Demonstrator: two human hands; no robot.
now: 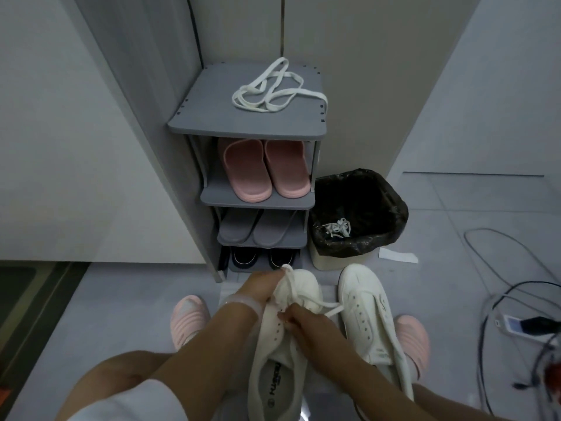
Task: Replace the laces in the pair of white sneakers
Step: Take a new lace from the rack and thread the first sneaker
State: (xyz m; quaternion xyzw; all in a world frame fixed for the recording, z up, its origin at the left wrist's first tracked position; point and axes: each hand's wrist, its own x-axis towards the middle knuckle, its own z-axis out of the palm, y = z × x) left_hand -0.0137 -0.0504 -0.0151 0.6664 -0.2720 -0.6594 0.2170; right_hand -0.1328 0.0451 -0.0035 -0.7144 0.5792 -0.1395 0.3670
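Observation:
I hold a white sneaker (282, 354) up in front of me, toe pointing away. My left hand (261, 284) grips its toe end together with a loop of white lace (291, 281). My right hand (299, 319) pinches the lace at the eyelets, and a free lace end trails off to the right. The second white sneaker (367, 317) lies on the floor to the right with bare eyelets. A loose white lace (276, 89) lies on top of the grey shoe rack (212, 117).
The rack holds pink slippers (264, 168), grey slippers and dark shoes. A bin with a black liner (358, 214) holding old laces stands right of it. Cables and a phone (516, 325) lie on the floor at right. Pink slippers are on my feet.

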